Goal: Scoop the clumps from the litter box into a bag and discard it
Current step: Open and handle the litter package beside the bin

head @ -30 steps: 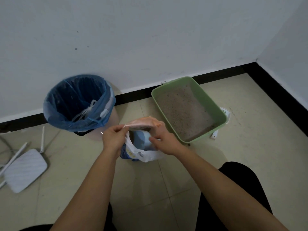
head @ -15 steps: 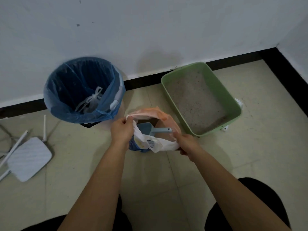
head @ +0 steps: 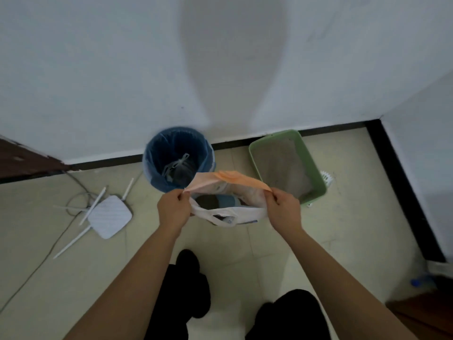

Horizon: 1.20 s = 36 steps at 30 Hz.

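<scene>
Orange-and-white bag (head: 230, 179) is hanging open left of the green litter box (head: 317, 179), left hand (head: 172, 209) and right hand (head: 284, 212) each pinching its rim in a closed grip.

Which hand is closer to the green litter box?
Right. The right hand holds the bag beside the near corner of the litter box; the left hand holds the bag's other edge, nearer the blue bin.

White walls (head: 98, 69) meet a black skirting (head: 405, 190) above pale beige floor tiles (head: 355, 229)
</scene>
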Each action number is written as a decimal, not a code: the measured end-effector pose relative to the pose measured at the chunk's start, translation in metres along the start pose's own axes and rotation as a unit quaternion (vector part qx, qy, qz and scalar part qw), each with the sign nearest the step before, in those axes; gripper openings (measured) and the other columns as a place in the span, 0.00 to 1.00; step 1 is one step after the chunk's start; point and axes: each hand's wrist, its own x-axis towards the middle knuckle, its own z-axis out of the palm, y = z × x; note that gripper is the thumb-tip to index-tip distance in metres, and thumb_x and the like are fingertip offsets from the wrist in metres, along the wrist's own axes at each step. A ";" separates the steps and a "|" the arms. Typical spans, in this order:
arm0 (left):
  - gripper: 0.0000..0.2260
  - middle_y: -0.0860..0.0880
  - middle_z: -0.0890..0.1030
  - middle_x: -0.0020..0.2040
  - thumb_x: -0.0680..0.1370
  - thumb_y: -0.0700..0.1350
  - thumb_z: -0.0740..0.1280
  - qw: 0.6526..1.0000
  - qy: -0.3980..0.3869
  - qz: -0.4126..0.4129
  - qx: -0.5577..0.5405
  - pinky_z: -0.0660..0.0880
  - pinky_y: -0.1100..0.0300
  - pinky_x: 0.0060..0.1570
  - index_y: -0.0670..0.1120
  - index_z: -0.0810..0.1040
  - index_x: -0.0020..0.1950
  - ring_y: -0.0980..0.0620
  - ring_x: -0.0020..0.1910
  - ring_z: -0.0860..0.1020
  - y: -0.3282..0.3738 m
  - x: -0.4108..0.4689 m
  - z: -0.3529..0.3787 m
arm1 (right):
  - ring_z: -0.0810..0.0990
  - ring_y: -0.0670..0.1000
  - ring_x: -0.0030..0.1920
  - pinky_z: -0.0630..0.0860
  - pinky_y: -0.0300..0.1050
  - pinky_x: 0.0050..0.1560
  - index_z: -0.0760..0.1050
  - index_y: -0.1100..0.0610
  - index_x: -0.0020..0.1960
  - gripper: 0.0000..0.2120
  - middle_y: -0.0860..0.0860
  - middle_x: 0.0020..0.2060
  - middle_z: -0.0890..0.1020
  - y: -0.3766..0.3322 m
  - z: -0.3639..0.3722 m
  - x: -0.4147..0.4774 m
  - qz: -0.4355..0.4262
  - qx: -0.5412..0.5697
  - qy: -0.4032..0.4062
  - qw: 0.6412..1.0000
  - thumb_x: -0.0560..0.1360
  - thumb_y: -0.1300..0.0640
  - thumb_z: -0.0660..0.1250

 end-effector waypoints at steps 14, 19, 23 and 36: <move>0.06 0.45 0.79 0.32 0.77 0.40 0.67 0.961 0.186 -0.029 -0.201 0.73 0.62 0.23 0.41 0.83 0.43 0.50 0.27 0.76 0.139 -0.265 -0.288 | 0.82 0.45 0.31 0.80 0.44 0.39 0.84 0.55 0.51 0.07 0.48 0.35 0.85 -0.279 -0.246 -0.162 -0.150 0.185 -0.106 0.966 0.74 0.58 0.70; 0.06 0.43 0.80 0.35 0.77 0.39 0.67 0.906 0.301 -0.057 -0.292 0.73 0.64 0.22 0.42 0.82 0.41 0.47 0.32 0.78 0.111 -0.373 -0.358 | 0.78 0.41 0.28 0.73 0.35 0.31 0.83 0.52 0.48 0.06 0.48 0.36 0.83 -0.362 -0.258 -0.241 -0.247 0.232 -0.197 0.920 0.74 0.60 0.70; 0.05 0.42 0.83 0.40 0.77 0.40 0.68 0.869 0.376 -0.065 -0.315 0.72 0.65 0.23 0.41 0.83 0.46 0.45 0.37 0.81 0.068 -0.443 -0.426 | 0.81 0.47 0.36 0.75 0.39 0.35 0.81 0.51 0.46 0.07 0.49 0.39 0.83 -0.421 -0.231 -0.325 -0.275 0.247 -0.252 0.894 0.74 0.61 0.67; 0.04 0.41 0.81 0.35 0.74 0.34 0.69 0.664 0.552 -0.184 -0.470 0.77 0.59 0.29 0.40 0.79 0.39 0.48 0.29 0.77 -0.246 -0.675 -0.622 | 0.80 0.50 0.36 0.76 0.42 0.35 0.83 0.60 0.49 0.07 0.53 0.40 0.84 -0.533 0.030 -0.707 -0.338 0.114 -0.442 0.823 0.72 0.63 0.69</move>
